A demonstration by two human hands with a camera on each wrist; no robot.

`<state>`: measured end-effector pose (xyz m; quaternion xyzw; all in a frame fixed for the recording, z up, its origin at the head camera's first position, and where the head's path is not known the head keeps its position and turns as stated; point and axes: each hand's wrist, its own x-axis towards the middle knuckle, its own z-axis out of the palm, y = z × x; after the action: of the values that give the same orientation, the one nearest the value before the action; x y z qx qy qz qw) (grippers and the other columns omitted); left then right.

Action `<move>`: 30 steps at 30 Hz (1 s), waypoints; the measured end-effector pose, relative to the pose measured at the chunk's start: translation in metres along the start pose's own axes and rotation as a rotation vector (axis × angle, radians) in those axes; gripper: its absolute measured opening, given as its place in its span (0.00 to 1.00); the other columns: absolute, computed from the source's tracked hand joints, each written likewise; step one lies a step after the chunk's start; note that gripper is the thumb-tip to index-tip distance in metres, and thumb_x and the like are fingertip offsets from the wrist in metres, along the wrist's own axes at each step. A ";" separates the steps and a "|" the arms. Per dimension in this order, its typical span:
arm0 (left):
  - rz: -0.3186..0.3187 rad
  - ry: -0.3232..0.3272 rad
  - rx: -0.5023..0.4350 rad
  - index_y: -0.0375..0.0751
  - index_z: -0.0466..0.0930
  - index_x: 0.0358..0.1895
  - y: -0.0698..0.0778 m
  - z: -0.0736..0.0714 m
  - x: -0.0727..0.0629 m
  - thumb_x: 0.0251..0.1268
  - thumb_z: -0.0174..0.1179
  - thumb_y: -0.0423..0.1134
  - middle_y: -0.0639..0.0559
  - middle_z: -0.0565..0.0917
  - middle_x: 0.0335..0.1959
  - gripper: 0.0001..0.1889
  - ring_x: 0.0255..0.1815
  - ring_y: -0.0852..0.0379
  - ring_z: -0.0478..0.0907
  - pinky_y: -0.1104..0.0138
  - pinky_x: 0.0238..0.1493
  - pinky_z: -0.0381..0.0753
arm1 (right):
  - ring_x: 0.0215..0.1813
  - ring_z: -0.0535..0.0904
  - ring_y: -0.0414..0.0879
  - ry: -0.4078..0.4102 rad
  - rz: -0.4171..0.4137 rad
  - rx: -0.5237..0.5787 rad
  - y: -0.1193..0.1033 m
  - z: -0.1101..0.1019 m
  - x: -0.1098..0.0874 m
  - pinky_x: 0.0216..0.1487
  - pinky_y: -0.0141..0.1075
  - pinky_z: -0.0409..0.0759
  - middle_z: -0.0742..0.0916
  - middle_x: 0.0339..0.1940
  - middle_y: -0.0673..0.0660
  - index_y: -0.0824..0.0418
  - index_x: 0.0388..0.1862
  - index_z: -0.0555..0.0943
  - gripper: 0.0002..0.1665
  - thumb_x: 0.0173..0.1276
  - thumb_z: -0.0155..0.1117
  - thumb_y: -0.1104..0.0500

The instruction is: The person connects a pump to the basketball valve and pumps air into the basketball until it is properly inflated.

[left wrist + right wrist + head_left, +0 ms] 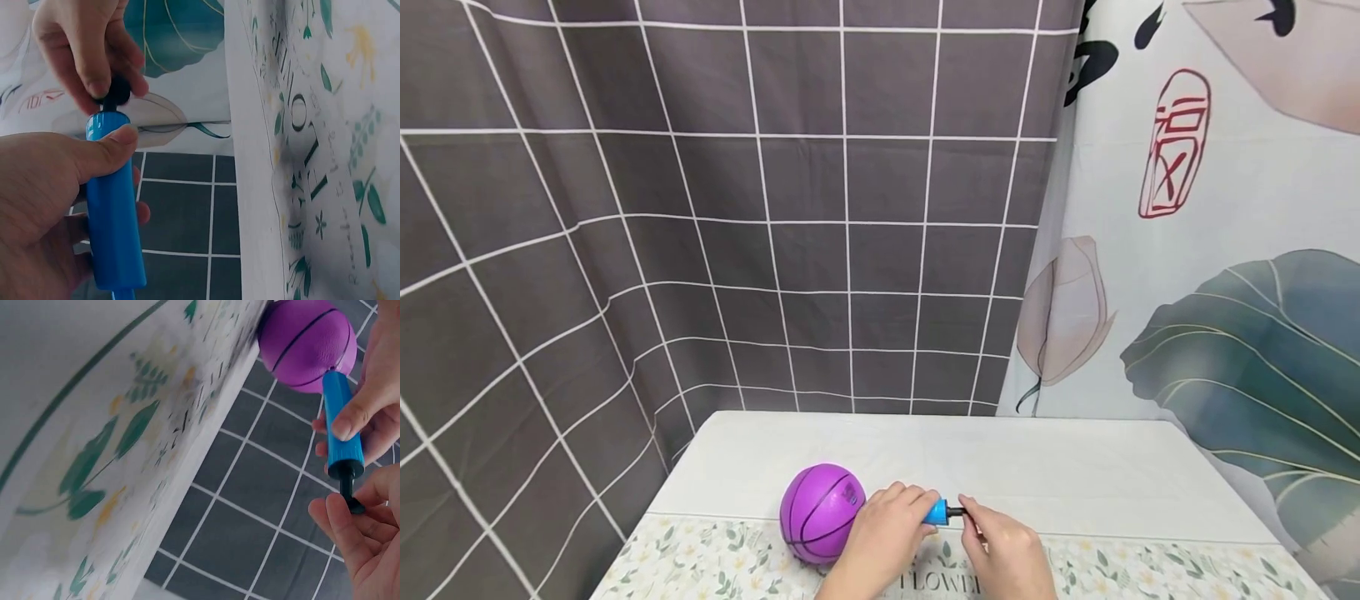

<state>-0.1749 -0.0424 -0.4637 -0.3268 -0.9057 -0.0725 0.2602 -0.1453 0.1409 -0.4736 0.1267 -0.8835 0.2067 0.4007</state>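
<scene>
A blue hand pump point(114, 219) with a black end lies across my left hand point(889, 527), whose fingers and thumb wrap its barrel. My right hand point(1011, 550) pinches the black handle point(355, 505) at the pump's right end, with a short black rod showing between handle and barrel. Left of the left hand sits a purple basketball point(822, 513) with black lines, on the table. In the right wrist view the pump's far end points at the ball point(306, 344); whether a needle joins them I cannot tell.
The table point(925, 454) wears a white cover with a flower-print band and lettering along its near part. Behind it hangs a dark grey curtain point(805, 258) with a white grid. To the right is a white cloth point(1120, 350) printed with leaves and a red seal.
</scene>
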 end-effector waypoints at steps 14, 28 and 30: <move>-0.089 -0.009 -0.029 0.52 0.82 0.59 -0.022 -0.009 -0.005 0.62 0.68 0.47 0.62 0.86 0.50 0.21 0.47 0.62 0.80 0.66 0.49 0.82 | 0.25 0.86 0.44 0.055 0.027 -0.066 0.036 -0.025 0.010 0.23 0.37 0.84 0.91 0.34 0.60 0.64 0.45 0.89 0.19 0.51 0.73 0.72; -0.032 0.043 0.069 0.48 0.83 0.56 -0.004 -0.002 0.003 0.60 0.71 0.48 0.60 0.85 0.47 0.21 0.44 0.61 0.79 0.68 0.46 0.81 | 0.24 0.85 0.42 0.093 -0.016 -0.049 0.012 -0.006 0.007 0.23 0.29 0.82 0.91 0.33 0.61 0.66 0.44 0.88 0.19 0.49 0.74 0.72; -0.022 0.038 0.060 0.48 0.83 0.56 -0.001 -0.001 0.003 0.60 0.70 0.48 0.60 0.85 0.47 0.21 0.44 0.62 0.79 0.69 0.46 0.81 | 0.24 0.85 0.41 0.089 -0.021 -0.040 0.006 -0.003 0.006 0.23 0.27 0.81 0.91 0.33 0.60 0.66 0.43 0.89 0.20 0.48 0.75 0.72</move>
<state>-0.1774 -0.0415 -0.4611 -0.3073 -0.9059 -0.0543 0.2863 -0.1497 0.1475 -0.4684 0.1186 -0.8674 0.1902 0.4442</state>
